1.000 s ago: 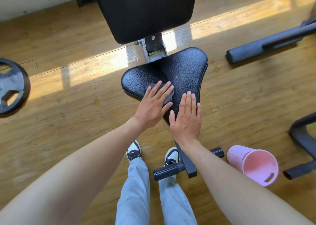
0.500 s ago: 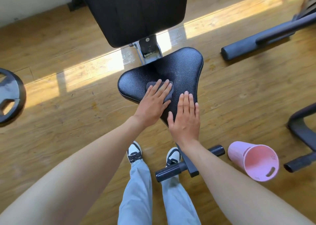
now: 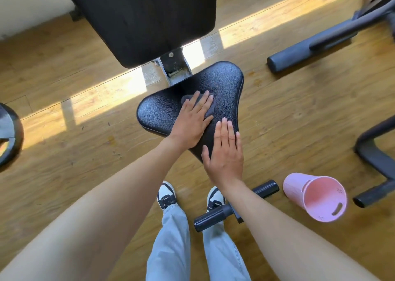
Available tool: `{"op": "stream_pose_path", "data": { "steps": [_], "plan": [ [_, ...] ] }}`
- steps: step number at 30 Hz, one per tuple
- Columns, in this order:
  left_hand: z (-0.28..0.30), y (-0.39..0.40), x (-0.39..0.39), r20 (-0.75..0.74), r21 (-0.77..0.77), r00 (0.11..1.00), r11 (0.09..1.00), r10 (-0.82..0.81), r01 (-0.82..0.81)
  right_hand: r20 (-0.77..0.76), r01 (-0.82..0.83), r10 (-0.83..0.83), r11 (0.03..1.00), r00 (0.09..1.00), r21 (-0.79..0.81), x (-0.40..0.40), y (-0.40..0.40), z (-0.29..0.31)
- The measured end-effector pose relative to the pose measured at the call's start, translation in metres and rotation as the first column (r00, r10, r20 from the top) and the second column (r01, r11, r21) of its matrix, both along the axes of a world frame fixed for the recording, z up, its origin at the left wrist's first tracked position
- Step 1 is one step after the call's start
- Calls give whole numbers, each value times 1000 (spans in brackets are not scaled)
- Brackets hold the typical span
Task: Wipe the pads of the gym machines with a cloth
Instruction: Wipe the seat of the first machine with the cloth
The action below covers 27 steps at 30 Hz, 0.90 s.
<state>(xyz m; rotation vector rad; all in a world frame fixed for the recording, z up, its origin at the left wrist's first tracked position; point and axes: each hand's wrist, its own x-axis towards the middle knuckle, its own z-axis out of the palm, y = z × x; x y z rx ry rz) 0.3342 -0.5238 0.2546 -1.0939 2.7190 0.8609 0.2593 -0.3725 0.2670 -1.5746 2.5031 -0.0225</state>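
A black triangular seat pad (image 3: 226, 82) of a gym bench lies below me. My left hand (image 3: 192, 122) presses flat, fingers straight, on a small grey cloth (image 3: 210, 107) at the middle of the pad; most of the cloth is hidden under the fingers. My right hand (image 3: 225, 152) rests flat on the pad's near right edge, fingers straight and together, holding nothing. Behind the seat rises the black back pad (image 3: 145, 18).
A pink bucket (image 3: 316, 195) lies tipped on the wooden floor at right. Black foam rollers (image 3: 233, 206) of the bench sit by my feet. Another machine's dark frame (image 3: 316, 43) is at upper right, a curved bar (image 3: 376, 159) at right, a weight plate (image 3: 9, 135) at left.
My left hand has slid the cloth farther up the seat pad, away from me. My right hand has stayed flat on the near edge.
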Motion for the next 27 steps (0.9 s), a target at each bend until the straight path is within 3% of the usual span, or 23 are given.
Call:
{"op": "stream_pose_path", "data": {
  "steps": [5,9,13,17,21,27],
  "plan": [
    [4,4,17,33,13,999,1000,8,-8,3,4,-4,1000,1000,-10,0,0,1],
    [-4,-22,-41,110,-25,994,1000,9,-7,-33,6,-7,999,999,-32,1,1,-4],
    [-8,-37,-85,68,-10,998,1000,1,-1,-35,5,-7,999,999,-44,1,2,-7],
    [-9,-29,-48,-26,-22,999,999,-44,43,-57,2,-3,1000,998,-19,0,2,-5],
    [-6,-15,-13,3,-23,998,998,-59,59,-21,3,-3,1000,1000,-12,1,2,-3],
    [-14,-60,-68,63,-1,995,997,76,-76,-41,18,-19,999,999,-28,1,1,-5]
  ]
}}
